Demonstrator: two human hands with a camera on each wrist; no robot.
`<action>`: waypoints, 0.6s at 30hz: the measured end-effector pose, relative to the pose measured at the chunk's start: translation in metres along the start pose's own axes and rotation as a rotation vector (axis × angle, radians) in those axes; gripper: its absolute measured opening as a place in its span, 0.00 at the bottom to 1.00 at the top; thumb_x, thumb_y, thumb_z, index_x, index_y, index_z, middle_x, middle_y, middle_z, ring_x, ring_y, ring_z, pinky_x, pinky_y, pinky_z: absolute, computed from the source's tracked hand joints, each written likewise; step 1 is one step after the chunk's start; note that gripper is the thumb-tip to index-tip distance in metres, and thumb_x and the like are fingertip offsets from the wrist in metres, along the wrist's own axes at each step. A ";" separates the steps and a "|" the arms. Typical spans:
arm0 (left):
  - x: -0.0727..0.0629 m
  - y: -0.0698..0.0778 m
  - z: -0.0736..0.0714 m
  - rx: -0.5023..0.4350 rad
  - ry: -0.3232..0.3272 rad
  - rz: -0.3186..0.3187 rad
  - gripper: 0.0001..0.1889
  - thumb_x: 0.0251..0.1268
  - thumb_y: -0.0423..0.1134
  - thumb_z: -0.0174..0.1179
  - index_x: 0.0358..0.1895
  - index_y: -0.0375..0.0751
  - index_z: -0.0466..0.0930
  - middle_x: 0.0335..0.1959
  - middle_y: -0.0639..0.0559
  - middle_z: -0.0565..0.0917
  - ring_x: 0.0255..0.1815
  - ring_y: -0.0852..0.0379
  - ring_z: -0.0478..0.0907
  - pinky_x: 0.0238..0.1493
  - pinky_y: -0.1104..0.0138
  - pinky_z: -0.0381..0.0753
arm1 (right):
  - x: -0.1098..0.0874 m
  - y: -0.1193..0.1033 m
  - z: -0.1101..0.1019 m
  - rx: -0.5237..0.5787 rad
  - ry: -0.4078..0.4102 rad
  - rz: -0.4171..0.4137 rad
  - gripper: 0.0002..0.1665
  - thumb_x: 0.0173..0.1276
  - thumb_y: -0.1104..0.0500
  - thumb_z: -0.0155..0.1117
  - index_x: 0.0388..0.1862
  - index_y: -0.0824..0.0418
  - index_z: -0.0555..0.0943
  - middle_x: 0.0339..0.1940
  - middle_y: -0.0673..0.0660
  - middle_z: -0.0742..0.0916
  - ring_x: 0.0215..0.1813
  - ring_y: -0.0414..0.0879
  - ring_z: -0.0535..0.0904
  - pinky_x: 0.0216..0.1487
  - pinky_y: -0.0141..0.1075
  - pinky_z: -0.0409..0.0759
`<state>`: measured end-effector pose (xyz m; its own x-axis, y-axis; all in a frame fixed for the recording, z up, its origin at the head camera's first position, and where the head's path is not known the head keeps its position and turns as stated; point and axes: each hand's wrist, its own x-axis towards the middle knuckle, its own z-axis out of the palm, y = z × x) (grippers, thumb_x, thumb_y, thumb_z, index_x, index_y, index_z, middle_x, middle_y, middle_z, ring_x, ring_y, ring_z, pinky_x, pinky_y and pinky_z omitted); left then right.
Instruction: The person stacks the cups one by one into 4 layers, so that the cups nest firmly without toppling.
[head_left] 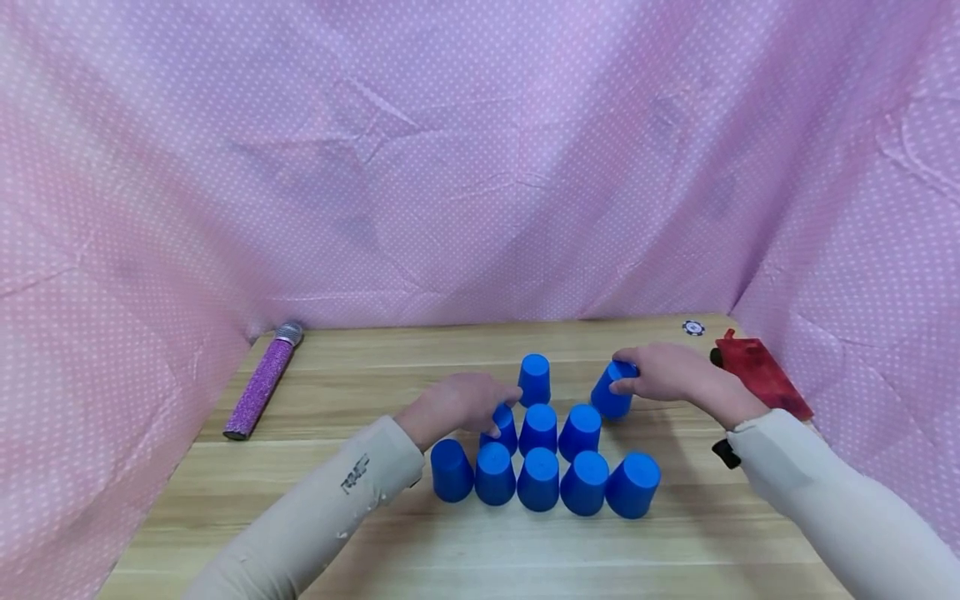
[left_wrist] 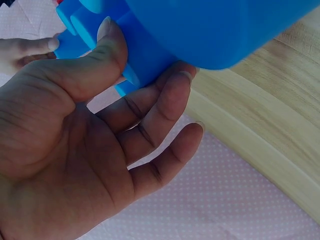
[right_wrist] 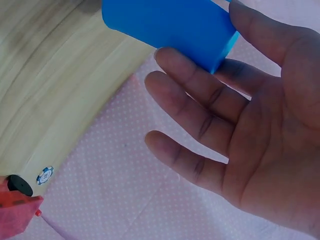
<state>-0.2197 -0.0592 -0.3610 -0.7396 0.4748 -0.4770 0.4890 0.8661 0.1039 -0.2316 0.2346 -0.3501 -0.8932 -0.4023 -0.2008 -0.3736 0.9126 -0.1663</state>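
Blue plastic cups stand upside down on the wooden table, with several in a front row (head_left: 539, 479) and three in a row behind it. My left hand (head_left: 467, 404) holds the left cup (head_left: 502, 427) of that second row between thumb and fingers; the left wrist view shows the thumb on one side of the blue wall (left_wrist: 145, 50). A single cup (head_left: 535, 380) stands farther back, close to the left fingertips. To the right, my right hand (head_left: 663, 372) grips a tilted cup (head_left: 611, 393) near its base, with the other fingers spread below it (right_wrist: 185, 95).
A glittery purple microphone (head_left: 262, 383) lies at the table's left. At the right edge is a red translucent object (head_left: 765, 375) with a black round part, and a poker chip (head_left: 693, 327) lies near the back corner. Pink dotted cloth (head_left: 480, 167) surrounds the table.
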 end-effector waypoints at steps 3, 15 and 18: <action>0.000 -0.001 0.000 0.005 0.006 0.006 0.35 0.65 0.46 0.66 0.75 0.58 0.65 0.62 0.56 0.82 0.63 0.55 0.78 0.67 0.56 0.77 | 0.012 -0.003 0.002 -0.001 -0.003 0.003 0.36 0.71 0.41 0.62 0.67 0.64 0.75 0.60 0.67 0.84 0.61 0.66 0.80 0.56 0.61 0.80; 0.000 0.001 0.001 0.026 0.013 0.002 0.37 0.65 0.48 0.65 0.76 0.60 0.62 0.65 0.58 0.80 0.66 0.55 0.76 0.68 0.57 0.76 | 0.047 -0.012 0.010 -0.030 -0.053 0.005 0.35 0.72 0.42 0.61 0.68 0.63 0.75 0.62 0.66 0.83 0.63 0.64 0.79 0.58 0.61 0.80; 0.000 0.000 0.001 0.028 0.014 -0.001 0.36 0.65 0.48 0.66 0.76 0.60 0.63 0.65 0.58 0.80 0.66 0.55 0.77 0.68 0.57 0.76 | 0.052 -0.016 0.011 -0.027 -0.059 0.003 0.34 0.72 0.42 0.61 0.68 0.63 0.75 0.62 0.66 0.83 0.63 0.64 0.79 0.58 0.61 0.79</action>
<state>-0.2190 -0.0592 -0.3615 -0.7463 0.4763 -0.4650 0.5008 0.8619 0.0791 -0.2694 0.1987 -0.3685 -0.8783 -0.4022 -0.2584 -0.3781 0.9152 -0.1393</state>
